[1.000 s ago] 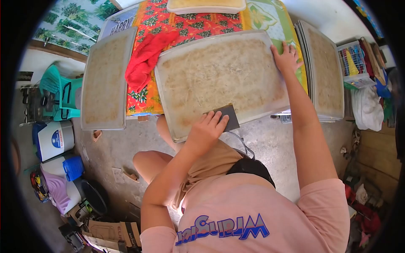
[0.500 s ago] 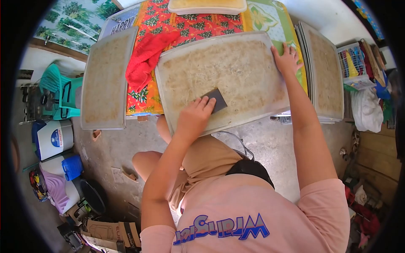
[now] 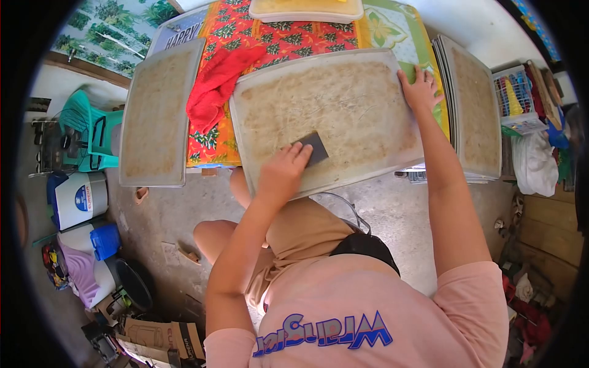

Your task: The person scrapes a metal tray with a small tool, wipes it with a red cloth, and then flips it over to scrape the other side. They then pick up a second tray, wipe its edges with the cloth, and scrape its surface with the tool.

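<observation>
A stained, greyish metal baking tray (image 3: pixel 343 92) lies tilted across the front of the table, its near edge over my lap. My left hand (image 3: pixel 285 167) grips a dark grey flat rectangular scraper-like pad (image 3: pixel 318 149), pressed on the tray's lower middle; its exact kind cannot be made out. My right hand (image 3: pixel 422 91) rests against the tray's right rim, fingers spread over the green cloth and thumb by the rim. A crumpled red cloth (image 3: pixel 215 86) lies by the tray's left edge.
Another stained tray (image 3: pixel 156 113) projects from the table's left side. Several stacked trays (image 3: pixel 472 104) stand at the right. A white-rimmed tub (image 3: pixel 307 9) sits at the back of the patterned tablecloth (image 3: pixel 294 42). A green plastic chair (image 3: pixel 92 132) is at far left.
The pad and my left hand have barely shifted on the tray. The whole view has moved slightly; my right hand stays at the right rim.
</observation>
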Motion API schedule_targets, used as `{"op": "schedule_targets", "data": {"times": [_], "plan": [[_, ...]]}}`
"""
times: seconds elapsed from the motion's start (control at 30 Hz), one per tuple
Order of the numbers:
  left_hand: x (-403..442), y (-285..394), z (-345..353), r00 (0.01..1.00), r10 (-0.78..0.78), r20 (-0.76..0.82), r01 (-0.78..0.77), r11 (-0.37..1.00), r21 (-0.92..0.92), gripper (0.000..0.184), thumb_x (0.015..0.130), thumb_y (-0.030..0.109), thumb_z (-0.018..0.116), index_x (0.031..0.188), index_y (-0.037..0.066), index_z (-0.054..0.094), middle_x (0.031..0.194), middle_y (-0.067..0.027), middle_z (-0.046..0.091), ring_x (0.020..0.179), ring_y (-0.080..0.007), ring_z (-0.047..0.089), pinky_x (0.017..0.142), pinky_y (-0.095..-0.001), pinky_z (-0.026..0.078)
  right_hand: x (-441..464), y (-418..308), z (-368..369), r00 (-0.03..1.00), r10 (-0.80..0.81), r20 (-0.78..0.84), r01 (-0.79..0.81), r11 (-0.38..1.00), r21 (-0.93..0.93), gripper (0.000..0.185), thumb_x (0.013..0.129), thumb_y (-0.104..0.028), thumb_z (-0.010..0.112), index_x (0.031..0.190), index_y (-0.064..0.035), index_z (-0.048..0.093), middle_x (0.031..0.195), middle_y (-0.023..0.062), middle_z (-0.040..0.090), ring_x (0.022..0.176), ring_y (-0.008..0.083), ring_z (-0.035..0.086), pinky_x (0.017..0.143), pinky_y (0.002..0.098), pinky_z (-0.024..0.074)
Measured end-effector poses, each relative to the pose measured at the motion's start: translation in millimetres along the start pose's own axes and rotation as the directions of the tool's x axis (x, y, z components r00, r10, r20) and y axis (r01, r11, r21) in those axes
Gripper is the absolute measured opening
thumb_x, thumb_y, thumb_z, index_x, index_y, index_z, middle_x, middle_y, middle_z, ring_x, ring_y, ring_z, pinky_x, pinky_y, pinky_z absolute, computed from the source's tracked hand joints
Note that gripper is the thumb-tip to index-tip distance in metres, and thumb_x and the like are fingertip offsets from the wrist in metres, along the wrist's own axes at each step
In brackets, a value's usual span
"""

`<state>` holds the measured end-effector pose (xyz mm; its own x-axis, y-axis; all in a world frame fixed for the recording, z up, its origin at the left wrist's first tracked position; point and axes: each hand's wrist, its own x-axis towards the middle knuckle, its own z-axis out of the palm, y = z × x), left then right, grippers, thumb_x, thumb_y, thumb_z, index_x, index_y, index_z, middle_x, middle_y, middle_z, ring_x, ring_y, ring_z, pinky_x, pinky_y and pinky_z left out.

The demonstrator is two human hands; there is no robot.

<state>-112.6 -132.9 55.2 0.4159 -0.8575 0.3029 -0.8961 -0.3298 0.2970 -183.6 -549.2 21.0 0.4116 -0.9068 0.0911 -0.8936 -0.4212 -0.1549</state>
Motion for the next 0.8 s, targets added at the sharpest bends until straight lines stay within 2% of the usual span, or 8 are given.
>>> {"op": "schedule_targets", "data": {"times": [0.07,0.27,0.37,0.47,0.57,0.6,0.7,0.8], "plan": [[6,-5,-1,0.998,-0.059,-0.012,0.059,0.998,-0.006,0.045,0.077,-0.001,0.058,0.12,0.008,0.066,0.118,-0.0135,0.068,0.107,-0.0312,0.066,0.087,-0.0399,0.055,0,2,0,1.0,0.005,0.002,-0.005,1.0,-0.002,0.082,0.084,-0.079,0.042,0.151,-0.0319,0.037,0.16,0.0068,0.029,0.149,0.0294,0.02,0.114,0.0676,0.0052],[1,41,4,0.981,0.188,0.046,-0.188,0.982,-0.013,0.043,0.078,0.002,0.058,0.119,0.006,0.066,0.117,-0.0163,0.068,0.107,-0.0342,0.066,0.089,-0.0414,0.054,0,-2,-2,1.0,0.009,0.011,-0.009,1.0,0.014,0.083,0.084,-0.079,0.042,0.151,-0.0314,0.037,0.16,0.0066,0.029,0.149,0.0294,0.019,0.114,0.0676,0.0049],[16,30,8,0.998,0.057,-0.018,-0.058,0.994,-0.097,0.042,0.078,0.004,0.059,0.119,0.006,0.065,0.116,-0.0172,0.068,0.107,-0.0341,0.066,0.09,-0.0424,0.054,-1,1,-4,1.0,0.012,0.022,-0.012,1.0,0.015,0.083,0.084,-0.079,0.042,0.151,-0.0314,0.037,0.16,0.0066,0.029,0.15,0.0294,0.019,0.114,0.0677,0.0047],[23,36,3,0.994,0.096,0.058,-0.089,0.99,-0.111,0.041,0.077,0.005,0.06,0.117,0.006,0.065,0.115,-0.0171,0.068,0.107,-0.0338,0.066,0.09,-0.0428,0.053,0,0,-4,1.0,0.011,0.016,-0.011,1.0,0.018,0.083,0.084,-0.079,0.042,0.151,-0.0312,0.038,0.16,0.0067,0.029,0.15,0.0294,0.018,0.114,0.0677,0.0045],[11,59,14,0.964,0.264,0.03,-0.264,0.964,-0.011,0.039,0.077,0.004,0.059,0.115,0.005,0.066,0.114,-0.0164,0.069,0.105,-0.0339,0.066,0.09,-0.0425,0.054,0,-1,-3,1.0,0.002,0.007,-0.002,1.0,0.023,0.082,0.084,-0.079,0.043,0.151,-0.0311,0.038,0.16,0.0068,0.03,0.149,0.0293,0.019,0.114,0.0676,0.0045],[10,58,16,0.962,0.274,0.016,-0.274,0.962,0.004,0.039,0.077,0.005,0.059,0.115,0.005,0.066,0.114,-0.016,0.068,0.104,-0.0334,0.066,0.09,-0.0409,0.054,0,-1,-2,1.0,-0.001,0.005,0.001,1.0,0.029,0.082,0.084,-0.078,0.043,0.151,-0.0312,0.038,0.16,0.0068,0.03,0.149,0.0292,0.019,0.114,0.0675,0.0046],[23,46,14,0.987,0.157,-0.018,-0.158,0.982,-0.106,0.04,0.076,0.005,0.06,0.116,0.004,0.065,0.115,-0.0165,0.067,0.104,-0.0342,0.065,0.09,-0.0414,0.054,-2,1,-4,1.0,0.008,0.012,-0.009,1.0,0.028,0.082,0.084,-0.078,0.043,0.151,-0.0315,0.038,0.16,0.0067,0.029,0.15,0.0288,0.019,0.115,0.067,0.0047],[18,55,14,0.978,0.203,0.049,-0.197,0.974,-0.109,0.04,0.077,0.005,0.059,0.116,0.005,0.065,0.114,-0.016,0.068,0.104,-0.0343,0.066,0.09,-0.0423,0.054,-1,0,-3,1.0,0.014,0.015,-0.014,1.0,0.021,0.082,0.084,-0.078,0.043,0.151,-0.0316,0.038,0.16,0.0067,0.029,0.149,0.0287,0.019,0.115,0.0665,0.0051]]}}
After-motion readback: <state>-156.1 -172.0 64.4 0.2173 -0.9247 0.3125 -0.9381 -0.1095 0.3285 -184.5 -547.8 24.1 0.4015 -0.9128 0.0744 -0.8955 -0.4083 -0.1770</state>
